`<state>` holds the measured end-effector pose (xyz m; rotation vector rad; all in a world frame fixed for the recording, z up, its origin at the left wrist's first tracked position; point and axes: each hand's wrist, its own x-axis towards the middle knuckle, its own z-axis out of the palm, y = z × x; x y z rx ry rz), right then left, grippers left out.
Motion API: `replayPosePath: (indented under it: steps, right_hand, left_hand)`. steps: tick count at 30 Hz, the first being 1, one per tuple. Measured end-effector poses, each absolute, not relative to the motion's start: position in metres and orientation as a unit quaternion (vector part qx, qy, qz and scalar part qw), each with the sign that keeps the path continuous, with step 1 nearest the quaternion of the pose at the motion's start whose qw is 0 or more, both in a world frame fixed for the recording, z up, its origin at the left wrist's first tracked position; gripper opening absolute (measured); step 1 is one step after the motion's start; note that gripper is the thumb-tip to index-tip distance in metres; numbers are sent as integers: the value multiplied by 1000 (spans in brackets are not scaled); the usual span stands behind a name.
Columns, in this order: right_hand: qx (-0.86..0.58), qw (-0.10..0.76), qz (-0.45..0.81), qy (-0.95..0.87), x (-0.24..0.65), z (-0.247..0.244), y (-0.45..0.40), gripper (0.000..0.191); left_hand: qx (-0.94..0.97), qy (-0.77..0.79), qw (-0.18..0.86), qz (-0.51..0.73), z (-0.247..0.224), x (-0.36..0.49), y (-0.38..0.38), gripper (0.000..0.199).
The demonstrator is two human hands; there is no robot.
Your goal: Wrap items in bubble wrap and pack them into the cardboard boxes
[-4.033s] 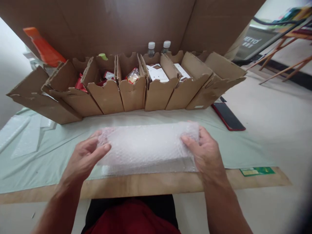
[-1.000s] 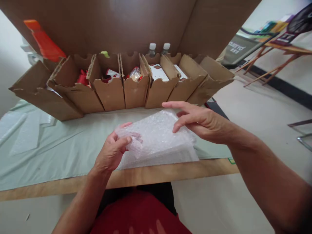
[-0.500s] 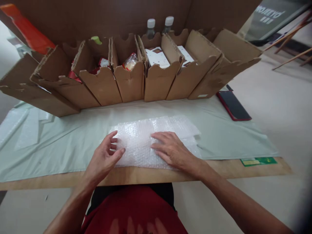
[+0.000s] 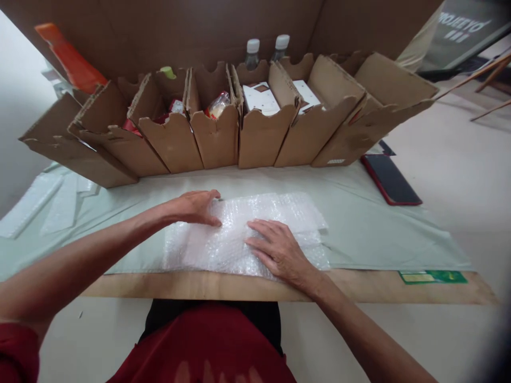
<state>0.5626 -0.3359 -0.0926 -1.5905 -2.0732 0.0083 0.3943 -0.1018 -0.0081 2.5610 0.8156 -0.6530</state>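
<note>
Wide grip in the left hand [image 4: 199,207], flat-spread in the right hand [image 4: 281,250]: best smooth the bubble wrap [image 4: 229,247] gently, square to the front edge of the bench [image 4: 191,287].

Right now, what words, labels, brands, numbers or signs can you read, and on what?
"ROJEEYO", first and last letters uncertain: grey fabric panel, upper right.
Too small to read: white label on the rightmost cardboard box.
Too blurred: any print on the green strip or red-and-clear packet.

The top [image 4: 207,338] is dark red (the sleeve [image 4: 18,351] too).
</note>
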Motion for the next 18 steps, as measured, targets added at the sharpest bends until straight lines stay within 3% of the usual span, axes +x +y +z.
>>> replayPosePath:
  steps: [7,18]
  right_hand:
    - [-581,264,-23,-770,562,-93,-336,20]
    - [-578,263,-36,-772,561,-95,-336,20]
  left_hand:
    - [833,291,313,-351,9,414,-95,47]
    - [675,323,559,-356,14,415,-107,61]
